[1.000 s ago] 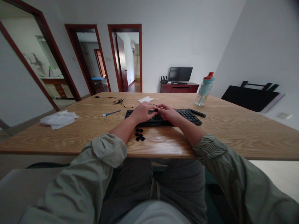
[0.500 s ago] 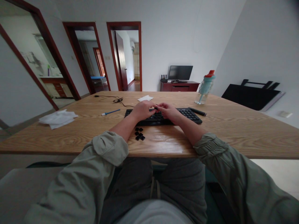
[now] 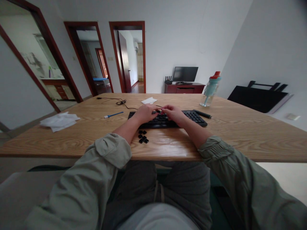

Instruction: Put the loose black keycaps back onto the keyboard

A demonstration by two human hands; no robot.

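A black keyboard lies across the table in front of me, with some of its keys off on the near side. My left hand is over its left half, fingers closed around a small black keycap. My right hand meets it from the other side, thumb and forefinger pinched close to the keycap; whatever is between those fingertips is too small to name. Several loose black keycaps lie in a small group on the table, just below the keyboard and by my left forearm.
A blue brush and white tissues lie to the left. Behind the keyboard are a coiled cable and another tissue. A black stick-like object lies at the keyboard's right, and a water bottle stands farther back.
My fingertips have moved slightly apart around the keycap, which has turned a little and shows a pale spot. Both hands stay over the same part of the keyboard.
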